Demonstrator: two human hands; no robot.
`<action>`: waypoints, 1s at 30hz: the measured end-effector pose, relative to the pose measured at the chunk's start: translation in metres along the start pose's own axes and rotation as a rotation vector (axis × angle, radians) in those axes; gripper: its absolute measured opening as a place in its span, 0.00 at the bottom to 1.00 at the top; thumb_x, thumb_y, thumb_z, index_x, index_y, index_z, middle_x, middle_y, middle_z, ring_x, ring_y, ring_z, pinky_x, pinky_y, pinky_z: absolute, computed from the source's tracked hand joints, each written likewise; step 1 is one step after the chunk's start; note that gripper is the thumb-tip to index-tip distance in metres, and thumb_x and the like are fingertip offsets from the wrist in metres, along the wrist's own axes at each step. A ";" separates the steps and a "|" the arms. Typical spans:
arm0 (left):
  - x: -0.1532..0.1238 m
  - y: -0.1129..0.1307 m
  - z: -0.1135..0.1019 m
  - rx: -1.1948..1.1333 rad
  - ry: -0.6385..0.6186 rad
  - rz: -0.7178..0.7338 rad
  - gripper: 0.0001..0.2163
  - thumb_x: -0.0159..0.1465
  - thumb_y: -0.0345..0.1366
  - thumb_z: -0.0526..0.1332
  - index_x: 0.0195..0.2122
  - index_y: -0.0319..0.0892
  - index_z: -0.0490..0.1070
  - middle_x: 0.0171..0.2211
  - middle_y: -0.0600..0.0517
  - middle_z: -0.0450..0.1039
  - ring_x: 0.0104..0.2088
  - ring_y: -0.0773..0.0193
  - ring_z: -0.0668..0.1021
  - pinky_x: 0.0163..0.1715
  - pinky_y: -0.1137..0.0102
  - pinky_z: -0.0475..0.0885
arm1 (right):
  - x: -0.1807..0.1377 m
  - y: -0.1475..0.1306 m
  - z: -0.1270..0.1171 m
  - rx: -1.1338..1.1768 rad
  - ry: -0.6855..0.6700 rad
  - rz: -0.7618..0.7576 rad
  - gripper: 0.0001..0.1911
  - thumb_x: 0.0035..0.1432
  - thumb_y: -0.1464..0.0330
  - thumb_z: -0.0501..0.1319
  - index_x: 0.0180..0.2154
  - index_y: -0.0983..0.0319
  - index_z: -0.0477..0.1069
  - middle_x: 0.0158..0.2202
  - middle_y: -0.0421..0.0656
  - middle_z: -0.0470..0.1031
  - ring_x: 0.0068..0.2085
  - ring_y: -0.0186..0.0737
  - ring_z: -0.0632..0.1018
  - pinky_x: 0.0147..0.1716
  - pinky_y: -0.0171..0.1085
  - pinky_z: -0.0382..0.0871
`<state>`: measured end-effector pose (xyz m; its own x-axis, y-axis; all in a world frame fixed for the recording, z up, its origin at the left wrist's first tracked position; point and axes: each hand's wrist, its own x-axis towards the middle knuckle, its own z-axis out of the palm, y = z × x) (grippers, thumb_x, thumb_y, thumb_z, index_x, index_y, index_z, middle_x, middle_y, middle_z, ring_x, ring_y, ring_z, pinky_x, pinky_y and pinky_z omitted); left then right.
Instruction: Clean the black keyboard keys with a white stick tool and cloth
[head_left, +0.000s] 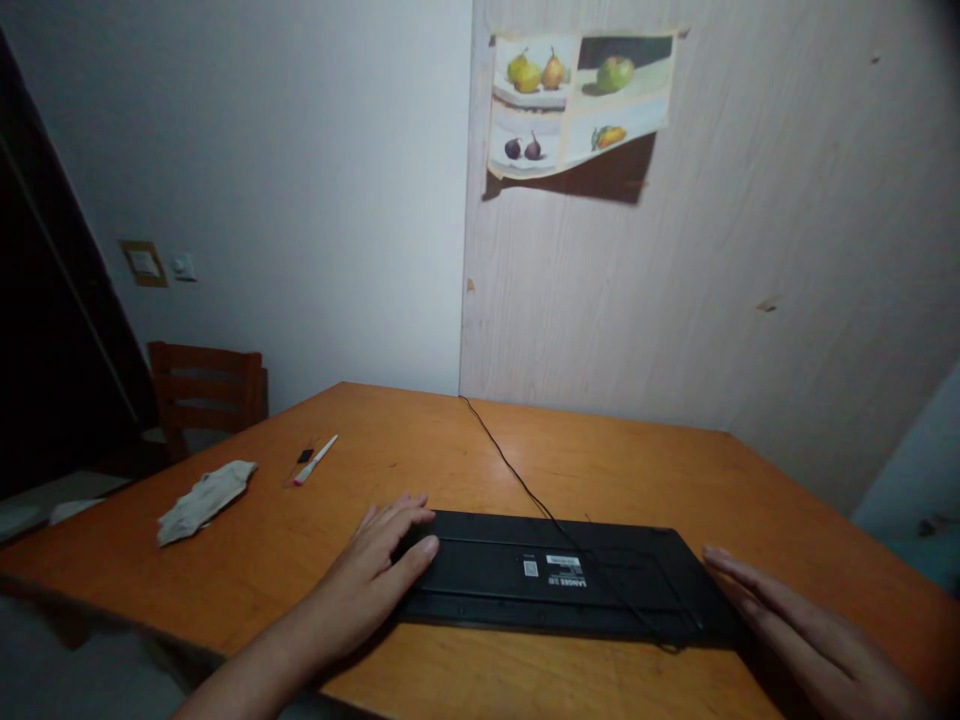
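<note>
Here, a keyboard [487,565] lies face down near the front edge of the desk [637,470]; the left hand [382,555] rests loosely spread on its left end, the right hand [806,625] beside its right, fingers straight and released.

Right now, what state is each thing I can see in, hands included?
Keyboard, lying underside up.
Cable, running loosely over the table to its far edge.
Left hand, touching the keyboard's left end.
Right hand, fingers straight, by the right end; contact unclear.
Cloth, crumpled.
Pen, lying flat.
Small black item, lying by the pen.
Fruit picture, hung up, lower right corner loose.
Chair, upright.
</note>
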<state>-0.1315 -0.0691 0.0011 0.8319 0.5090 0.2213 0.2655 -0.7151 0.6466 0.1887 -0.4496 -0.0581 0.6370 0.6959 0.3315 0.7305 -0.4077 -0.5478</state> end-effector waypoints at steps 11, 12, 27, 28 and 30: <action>-0.018 0.057 0.025 0.443 -0.281 0.184 0.41 0.65 0.65 0.49 0.73 0.48 0.47 0.73 0.44 0.42 0.72 0.44 0.48 0.68 0.44 0.46 | 0.013 -0.087 0.032 -0.386 -0.158 -0.204 0.40 0.62 0.47 0.57 0.70 0.52 0.53 0.72 0.44 0.49 0.70 0.61 0.54 0.66 0.64 0.52; -0.018 0.059 0.027 0.434 -0.281 0.198 0.41 0.64 0.65 0.50 0.73 0.49 0.46 0.73 0.44 0.42 0.72 0.44 0.48 0.68 0.44 0.46 | 0.013 -0.091 0.033 -0.380 -0.175 -0.230 0.40 0.62 0.47 0.58 0.71 0.52 0.52 0.72 0.44 0.49 0.70 0.62 0.54 0.66 0.65 0.52; -0.016 0.069 0.031 0.330 -0.442 0.265 0.43 0.61 0.58 0.62 0.73 0.48 0.47 0.73 0.45 0.40 0.72 0.46 0.48 0.69 0.46 0.46 | 0.023 -0.117 0.038 -0.301 -0.334 -0.336 0.38 0.62 0.47 0.59 0.69 0.47 0.53 0.72 0.42 0.50 0.70 0.61 0.55 0.65 0.65 0.54; -0.016 0.066 0.030 0.330 -0.434 0.258 0.43 0.61 0.58 0.62 0.73 0.49 0.48 0.73 0.45 0.40 0.72 0.46 0.47 0.69 0.46 0.46 | 0.024 -0.112 0.037 -0.306 -0.332 -0.322 0.38 0.62 0.47 0.59 0.69 0.46 0.53 0.72 0.42 0.50 0.70 0.61 0.55 0.65 0.65 0.54; -0.016 0.061 0.027 0.336 -0.385 0.226 0.42 0.62 0.60 0.60 0.72 0.48 0.49 0.73 0.45 0.39 0.72 0.45 0.46 0.69 0.45 0.46 | 0.025 -0.101 0.034 -0.332 -0.263 -0.256 0.38 0.64 0.48 0.57 0.70 0.48 0.51 0.72 0.42 0.49 0.70 0.60 0.54 0.66 0.64 0.52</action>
<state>-0.1152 -0.1338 0.0169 0.9874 0.1581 0.0037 0.1479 -0.9318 0.3314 0.1220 -0.3707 -0.0209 0.3744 0.9066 0.1946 0.9216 -0.3407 -0.1860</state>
